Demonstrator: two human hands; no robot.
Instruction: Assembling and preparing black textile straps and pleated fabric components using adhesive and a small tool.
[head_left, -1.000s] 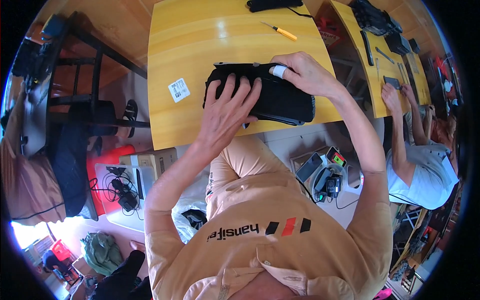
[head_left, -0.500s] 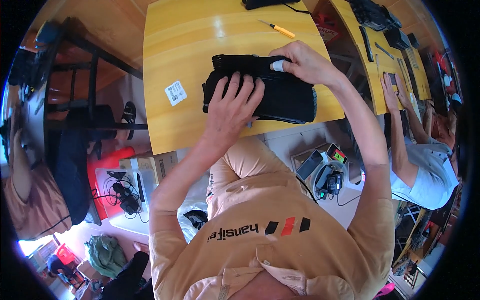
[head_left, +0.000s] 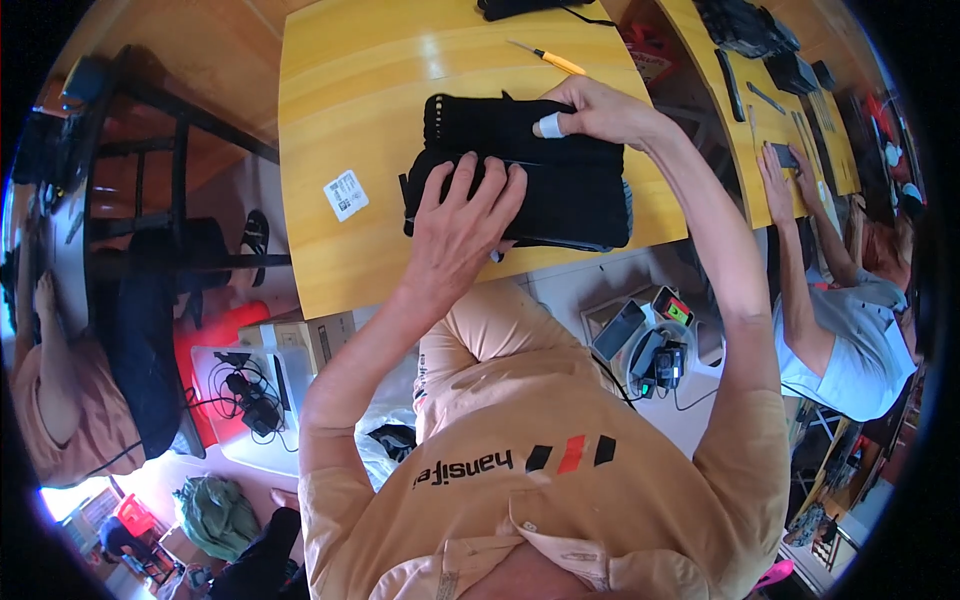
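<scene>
A black folded cloth bundle (head_left: 565, 205) lies near the front edge of the yellow table, a row of small holes along the left end of its upper layer. My left hand (head_left: 470, 205) rests on the lower part with its fingers spread. At the far right edge, my right hand (head_left: 605, 110) pinches the upper layer, its thumb on top with a white wrap (head_left: 551, 125) around it. The fingertips under the cloth are hidden. Between the two layers runs a fold. Just beyond my right hand is a yellow-handled pointed tool (head_left: 560, 62).
A white printed label (head_left: 345, 195) lies on the table to the left, and a black item (head_left: 530, 8) at the far edge. Below stand a clear bin of cables (head_left: 245, 400) and a white tub with devices (head_left: 655, 355). Another person's hands (head_left: 778, 180) work at the right-hand table.
The cloth's upper layer has been drawn away from me and spread flatter, widening the fold. My right hand moved slightly away with it; my left hand stays on the lower part.
</scene>
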